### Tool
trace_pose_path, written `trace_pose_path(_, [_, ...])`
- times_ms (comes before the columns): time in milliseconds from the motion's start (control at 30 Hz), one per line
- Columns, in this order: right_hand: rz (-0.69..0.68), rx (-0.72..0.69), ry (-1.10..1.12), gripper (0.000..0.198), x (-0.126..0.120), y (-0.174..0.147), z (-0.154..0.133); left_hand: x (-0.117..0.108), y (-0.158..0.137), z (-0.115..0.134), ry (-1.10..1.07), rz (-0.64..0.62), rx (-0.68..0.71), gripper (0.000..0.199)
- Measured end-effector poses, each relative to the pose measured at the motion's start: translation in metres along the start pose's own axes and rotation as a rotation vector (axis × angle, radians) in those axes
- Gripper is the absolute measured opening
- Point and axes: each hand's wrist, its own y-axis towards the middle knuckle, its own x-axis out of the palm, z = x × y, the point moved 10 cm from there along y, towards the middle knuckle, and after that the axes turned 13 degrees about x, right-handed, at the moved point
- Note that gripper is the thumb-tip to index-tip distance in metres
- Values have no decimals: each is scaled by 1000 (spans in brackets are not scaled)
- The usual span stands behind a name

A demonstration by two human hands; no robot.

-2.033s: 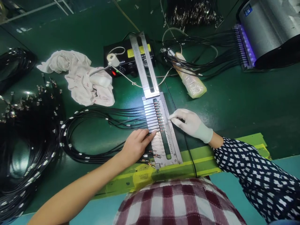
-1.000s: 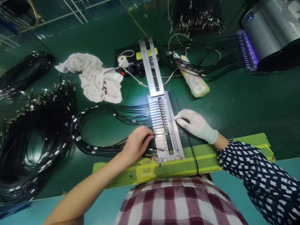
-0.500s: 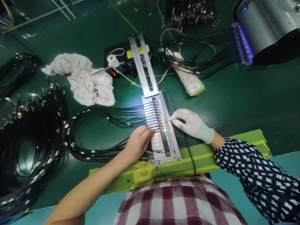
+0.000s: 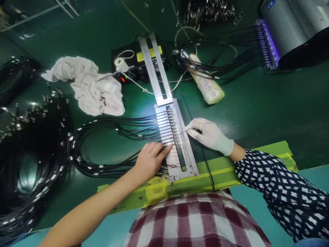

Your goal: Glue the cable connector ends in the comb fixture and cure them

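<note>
A slotted metal jig (image 4: 189, 156) lies on the bench, with several black cables (image 4: 144, 118) side by side across its upper part. Their small metal connectors (image 4: 172, 122) line up along the slot. My bare left hand (image 4: 149, 159) is at the jig's left side, its fingers closed around a cable below the filled row and the thumb pressed near the connector end. The fingertips partly hide that cable. On the right, my gloved right hand (image 4: 212, 136) pinches the jig's right edge with thumb and forefinger. Several loose cable ends (image 4: 164, 175) lie by the jig's lower left.
Behind the jig stands a black control box (image 4: 133, 73) with a metal bracket over it. A crumpled white cloth (image 4: 100, 92) lies left of it. Bundled cables (image 4: 33, 192) fill the far left. At right are a wrapped block (image 4: 209, 89) and a silver machine (image 4: 295, 31) with purple light.
My left hand has shifted slightly, its thumb now stretched further toward the connectors and its fingers drawn back to the left. My right hand stays at the jig's edge.
</note>
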Motion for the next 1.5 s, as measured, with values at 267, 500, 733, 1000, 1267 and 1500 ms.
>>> trace_pose_path(267, [33,-18,12,19,-2,-4,-1,3,27,-1,66,-3,42,33])
trace_pose_path(500, [17,-35,22,21,2,-18,-3,-4,-26,-12,-427,-148,-199,20])
trace_pose_path(733, [11,-3,16,22,2,-13,-3,-22,-54,-14,-523,66,-305,12])
trace_pose_path(1000, [4,-2,13,20,3,-13,-2,-18,-62,-4,-471,-24,-259,16])
trace_pose_path(1267, [6,3,15,20,3,-14,-1,-23,-54,-22,-364,69,-298,10])
trace_pose_path(1500, [2,17,9,19,4,-13,-1,-18,-13,-8,-308,214,-124,27])
